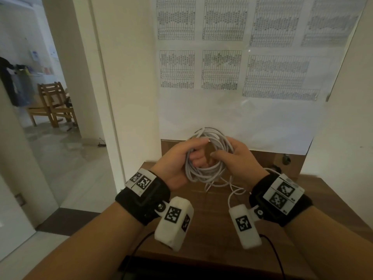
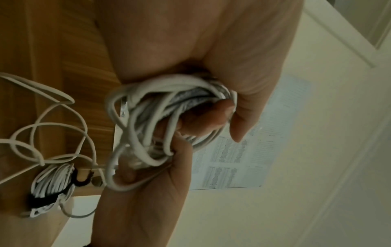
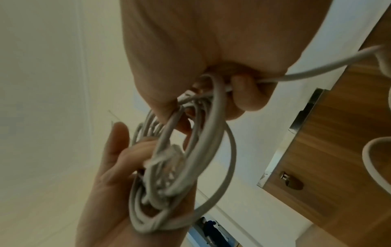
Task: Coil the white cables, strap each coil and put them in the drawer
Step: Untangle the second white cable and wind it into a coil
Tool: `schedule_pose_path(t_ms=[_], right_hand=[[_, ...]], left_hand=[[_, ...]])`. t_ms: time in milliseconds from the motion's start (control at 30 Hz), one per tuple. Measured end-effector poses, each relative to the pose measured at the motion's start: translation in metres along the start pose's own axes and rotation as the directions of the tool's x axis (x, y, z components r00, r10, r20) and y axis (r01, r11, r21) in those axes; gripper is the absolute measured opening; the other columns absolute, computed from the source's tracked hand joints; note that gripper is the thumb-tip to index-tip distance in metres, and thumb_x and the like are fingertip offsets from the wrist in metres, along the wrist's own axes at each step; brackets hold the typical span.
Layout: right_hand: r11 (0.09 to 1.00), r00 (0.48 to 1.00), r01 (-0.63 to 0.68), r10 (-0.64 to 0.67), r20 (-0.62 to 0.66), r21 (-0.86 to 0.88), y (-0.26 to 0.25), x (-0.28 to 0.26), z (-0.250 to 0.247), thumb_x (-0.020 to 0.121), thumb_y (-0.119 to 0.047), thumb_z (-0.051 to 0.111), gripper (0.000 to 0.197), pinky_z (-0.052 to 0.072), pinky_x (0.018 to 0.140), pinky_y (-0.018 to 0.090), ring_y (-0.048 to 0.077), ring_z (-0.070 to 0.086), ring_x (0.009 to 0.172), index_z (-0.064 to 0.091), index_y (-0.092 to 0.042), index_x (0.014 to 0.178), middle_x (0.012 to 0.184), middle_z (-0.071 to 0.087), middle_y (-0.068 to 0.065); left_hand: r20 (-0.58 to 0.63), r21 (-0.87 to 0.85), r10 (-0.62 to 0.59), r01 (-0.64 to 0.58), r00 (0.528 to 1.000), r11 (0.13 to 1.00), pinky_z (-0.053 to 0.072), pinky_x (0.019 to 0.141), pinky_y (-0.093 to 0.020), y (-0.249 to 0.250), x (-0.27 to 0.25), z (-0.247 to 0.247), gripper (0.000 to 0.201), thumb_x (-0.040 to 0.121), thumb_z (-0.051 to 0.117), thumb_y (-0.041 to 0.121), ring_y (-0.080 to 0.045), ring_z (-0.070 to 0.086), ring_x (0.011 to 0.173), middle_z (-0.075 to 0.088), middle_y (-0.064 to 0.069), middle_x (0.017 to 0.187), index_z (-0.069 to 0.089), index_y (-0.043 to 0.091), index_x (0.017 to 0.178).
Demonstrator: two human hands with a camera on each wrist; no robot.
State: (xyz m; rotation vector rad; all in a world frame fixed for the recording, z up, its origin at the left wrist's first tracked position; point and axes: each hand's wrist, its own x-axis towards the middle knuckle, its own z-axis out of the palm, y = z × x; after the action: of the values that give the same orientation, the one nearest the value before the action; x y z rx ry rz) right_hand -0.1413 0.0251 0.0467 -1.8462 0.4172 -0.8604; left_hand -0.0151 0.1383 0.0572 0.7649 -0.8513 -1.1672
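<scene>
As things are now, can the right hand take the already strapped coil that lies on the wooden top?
Probably not yet: the right hand grips the unfinished coil together with the left hand; the strapped coil lies uncovered.

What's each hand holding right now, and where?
Both grip one white cable coil: left hand round its left side, right hand on its right side.

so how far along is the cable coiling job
Done: one strapped coil lies on the wooden top. In hand: the left hand and right hand both grip a second coil, its loose tail trailing. Left: finish winding, strap it, put both away; no drawer is clearly visible.
</scene>
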Motion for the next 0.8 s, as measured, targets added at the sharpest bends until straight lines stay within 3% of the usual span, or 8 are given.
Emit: schedule_pose_path(t_ms=[100, 167, 233, 367, 533, 633, 700, 800], right_hand=[[0.998, 0.993, 0.054, -0.052, -0.106, 0.023, 0.002, 0.002, -0.002, 0.090, -0.004, 0.067, 0.017, 0.042, 0.062, 0.039, 0.025, 0.048, 0.065, 0.060, 0.009, 0.099, 0.073, 0.050, 0.023], [0.996, 0.987, 0.089, -0.085, -0.138, 0.027, 0.000, 0.003, -0.002, 0.089, -0.012, 0.070, 0.024, 0.044, 0.064, 0.041, 0.026, 0.051, 0.068, 0.063, 0.010, 0.097, 0.078, 0.055, 0.034], [0.991, 0.985, 0.117, -0.125, -0.119, -0.070, -0.001, 0.004, -0.003, 0.088, -0.012, 0.067, 0.022, 0.046, 0.063, 0.047, 0.030, 0.051, 0.066, 0.063, 0.009, 0.091, 0.083, 0.057, 0.038], [0.916, 0.984, 0.174, -0.177, 0.027, -0.362, -0.002, 0.007, -0.006, 0.089, -0.002, 0.057, 0.013, 0.044, 0.066, 0.057, 0.045, 0.050, 0.068, 0.058, 0.010, 0.084, 0.074, 0.055, 0.032], [0.954, 0.982, 0.140, -0.100, 0.157, -0.266, -0.006, 0.000, -0.012, 0.078, -0.018, 0.063, 0.030, 0.052, 0.073, 0.046, 0.028, 0.062, 0.076, 0.063, -0.005, 0.105, 0.087, 0.065, 0.016], [0.986, 0.982, 0.061, -0.032, 0.186, -0.152, -0.004, -0.003, -0.012, 0.078, -0.017, 0.073, 0.038, 0.055, 0.083, 0.049, 0.033, 0.068, 0.091, 0.061, -0.012, 0.114, 0.100, 0.069, 0.016], [0.978, 0.985, 0.120, -0.096, 0.142, -0.171, -0.004, -0.002, -0.012, 0.086, -0.008, 0.070, 0.025, 0.054, 0.074, 0.046, 0.030, 0.066, 0.080, 0.062, -0.007, 0.109, 0.091, 0.067, 0.018], [0.922, 0.972, 0.231, -0.211, 0.100, -0.309, -0.002, -0.001, -0.011, 0.095, -0.003, 0.059, 0.003, 0.045, 0.063, 0.040, 0.026, 0.054, 0.066, 0.060, 0.000, 0.095, 0.080, 0.058, 0.021]], left_hand=[[-0.015, 0.052, -0.022, 0.023, 1.000, 0.998, 0.034, 0.057, -0.020, -0.002, -0.001, -0.002, 0.021, 0.093, 0.061, 0.020, -0.007, 0.038, 0.050, 0.037, 0.007, 0.055, 0.071, 0.020, 0.074], [0.028, 0.128, -0.038, 0.034, 0.999, 0.991, 0.044, 0.059, -0.023, -0.006, -0.002, -0.001, 0.021, 0.093, 0.062, 0.017, -0.010, 0.045, 0.054, 0.042, 0.004, 0.058, 0.072, 0.020, 0.075], [0.049, 0.173, -0.065, 0.056, 0.997, 0.983, 0.046, 0.059, -0.024, -0.005, -0.003, 0.001, 0.019, 0.093, 0.062, 0.016, -0.012, 0.048, 0.054, 0.045, 0.002, 0.058, 0.072, 0.019, 0.077], [0.005, 0.171, -0.066, 0.064, 0.998, 0.983, 0.045, 0.053, -0.022, 0.000, -0.001, 0.004, 0.010, 0.097, 0.058, 0.018, -0.008, 0.040, 0.049, 0.040, 0.005, 0.056, 0.066, 0.011, 0.096], [-0.085, 0.129, 0.013, -0.002, 0.996, 0.992, 0.038, 0.045, -0.022, -0.005, -0.002, 0.008, 0.031, 0.103, 0.044, 0.024, -0.005, 0.022, 0.036, 0.024, 0.009, 0.046, 0.057, 0.010, 0.078], [-0.114, -0.021, 0.029, -0.031, 0.993, 0.999, 0.034, 0.041, -0.020, -0.007, -0.001, 0.008, 0.025, 0.090, 0.051, 0.020, -0.004, 0.022, 0.033, 0.025, 0.009, 0.043, 0.053, 0.012, 0.067], [-0.085, -0.071, 0.001, -0.007, 0.996, 0.997, 0.041, 0.045, -0.022, -0.007, -0.003, 0.006, 0.017, 0.082, 0.056, 0.018, -0.007, 0.032, 0.036, 0.034, 0.007, 0.045, 0.054, 0.010, 0.067], [0.055, -0.065, -0.088, 0.092, 0.995, 0.994, 0.053, 0.062, -0.030, -0.004, -0.007, -0.001, 0.006, 0.078, 0.059, 0.010, -0.015, 0.048, 0.046, 0.049, -0.002, 0.055, 0.062, 0.004, 0.077]])
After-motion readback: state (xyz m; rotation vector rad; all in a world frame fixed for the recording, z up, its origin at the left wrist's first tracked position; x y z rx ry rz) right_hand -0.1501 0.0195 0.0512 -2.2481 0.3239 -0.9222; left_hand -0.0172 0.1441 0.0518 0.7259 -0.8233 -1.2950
